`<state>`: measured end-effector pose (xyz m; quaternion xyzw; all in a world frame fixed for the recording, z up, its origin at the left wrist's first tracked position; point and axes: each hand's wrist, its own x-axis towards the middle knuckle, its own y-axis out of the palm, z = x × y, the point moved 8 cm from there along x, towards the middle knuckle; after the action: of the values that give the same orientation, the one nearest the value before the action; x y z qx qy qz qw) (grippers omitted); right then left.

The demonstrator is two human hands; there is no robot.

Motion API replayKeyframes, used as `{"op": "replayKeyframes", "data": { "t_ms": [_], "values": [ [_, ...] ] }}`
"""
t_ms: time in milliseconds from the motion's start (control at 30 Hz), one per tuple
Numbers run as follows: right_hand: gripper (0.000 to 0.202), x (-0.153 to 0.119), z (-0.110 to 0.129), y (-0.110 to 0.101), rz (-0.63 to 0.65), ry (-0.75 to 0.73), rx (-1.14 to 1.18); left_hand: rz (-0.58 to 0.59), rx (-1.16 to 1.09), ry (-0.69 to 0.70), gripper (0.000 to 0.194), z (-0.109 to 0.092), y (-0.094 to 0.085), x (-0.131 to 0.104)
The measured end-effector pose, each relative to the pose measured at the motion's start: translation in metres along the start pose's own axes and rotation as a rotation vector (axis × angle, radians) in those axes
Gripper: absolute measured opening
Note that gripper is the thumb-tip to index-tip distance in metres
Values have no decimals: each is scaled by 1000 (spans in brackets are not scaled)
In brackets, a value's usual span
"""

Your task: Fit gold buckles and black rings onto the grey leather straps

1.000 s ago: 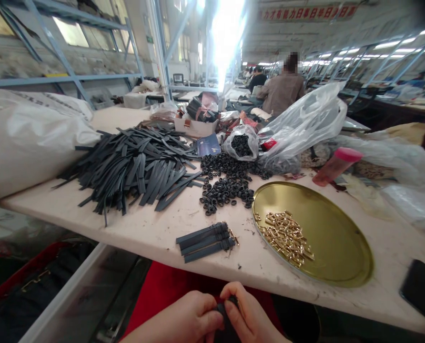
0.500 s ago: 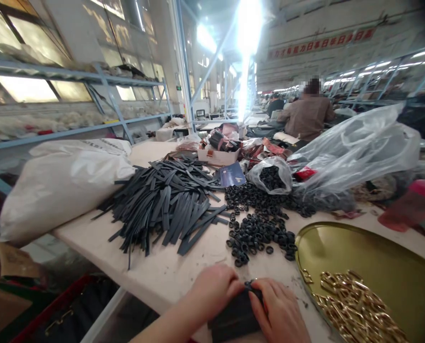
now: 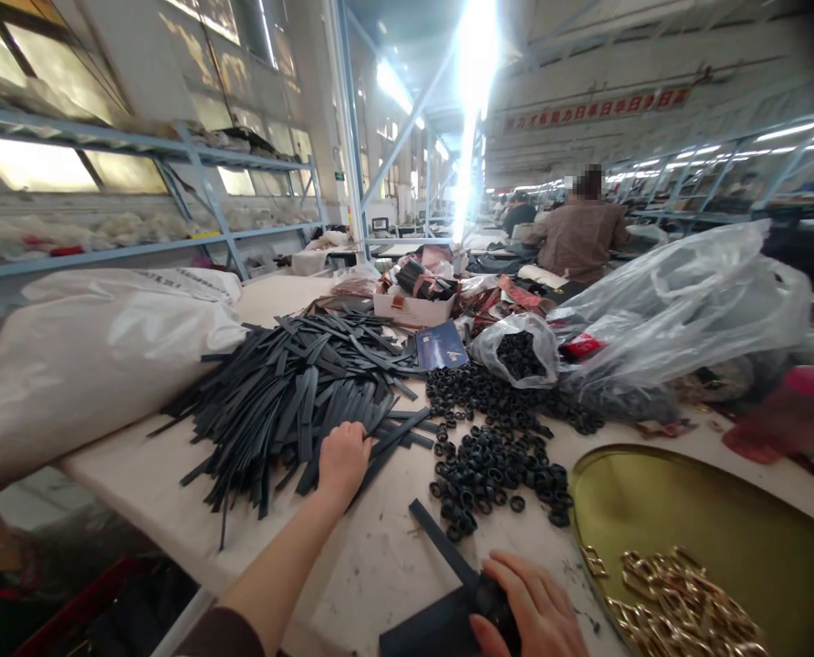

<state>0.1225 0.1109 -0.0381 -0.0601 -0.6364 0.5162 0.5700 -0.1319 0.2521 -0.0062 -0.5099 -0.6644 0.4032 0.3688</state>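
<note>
Hands well apart here! The left hand (image 3: 344,461) is down at the right edge of the heap of dark strips (image 3: 276,401), fingers curled, and I can't tell whether they pinch one. Nearer in, the right hand (image 3: 534,602) clasps dark straps (image 3: 431,628) at the table (image 3: 370,557), one strip (image 3: 441,540) jutting out near the black loops (image 3: 489,465), left of the golden tray (image 3: 708,502) with its shiny metal fittings (image 3: 687,598).

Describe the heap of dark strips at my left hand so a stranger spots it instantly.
On the pale tabletop, find the big white plastic sack at the left. To its right spreads the heap of flat, dark grey strips, with your left hand at its near edge. Its long pieces set it apart from the small black rings to its right.
</note>
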Motion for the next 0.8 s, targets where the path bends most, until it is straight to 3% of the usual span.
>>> {"op": "replayKeyframes", "data": {
  "t_ms": [133,200,267,333,433,600,700,800],
  "values": [
    [28,15,-44,-15,164,336,35,123,-264,20,24,-27,-8,-44],
    [26,21,-67,-12,295,460,13,279,-413,46,30,-49,-4,-81],
    [24,31,-81,-5,368,471,-8,459,-583,48,31,-71,3,-125],
    [22,40,-89,6,415,455,-19,769,-1032,-186,33,-88,21,-175],
    [14,47,-92,23,468,455,-15,901,-1348,-403,36,-102,30,-222],
    [11,39,-87,30,502,493,86,936,-1509,-463,37,-100,27,-246],
    [5,26,-85,18,477,556,213,968,-1565,-444,40,-97,26,-251],
    [13,13,-80,2,439,659,392,1017,-1569,-452,40,-99,32,-252]
  ]
}}
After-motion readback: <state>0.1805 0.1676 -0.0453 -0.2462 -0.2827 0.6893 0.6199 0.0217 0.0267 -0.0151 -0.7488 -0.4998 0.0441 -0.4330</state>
